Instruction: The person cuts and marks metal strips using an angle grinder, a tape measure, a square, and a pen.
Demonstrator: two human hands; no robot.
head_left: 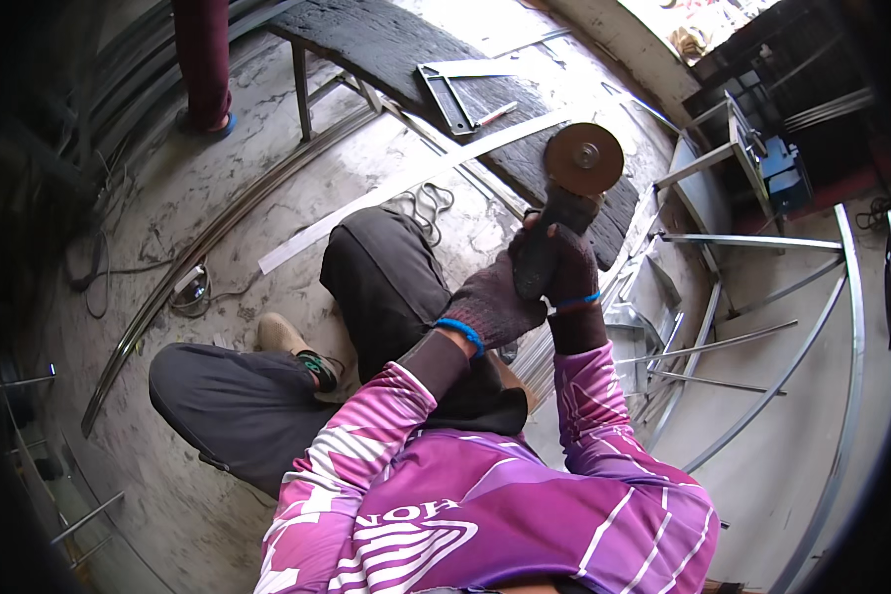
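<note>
My left hand [497, 305] and right hand [576, 259] gripping angle grinder [567, 210], held over near end of plank bench [386, 51]. Cutting disc [584, 158] looks unguarded, view too coarse to be sure. Slipped grip could let disc snag knit glove [480, 297]; pale flat strip [366, 204], if loose across bench, could bind disc, kick grinder.

Left hand [492, 303] and right hand [574, 265], both gloved, gripping an angle grinder [536, 263]; its brown disc [576, 165] faces the camera. Pale metal strip [398, 186] lies slantwise across the dark tabletop [366, 46]; contact with disc cannot be judged. Beyond strip, on tabletop: black-framed square [445, 99], white pen [497, 113] beside it.
</note>
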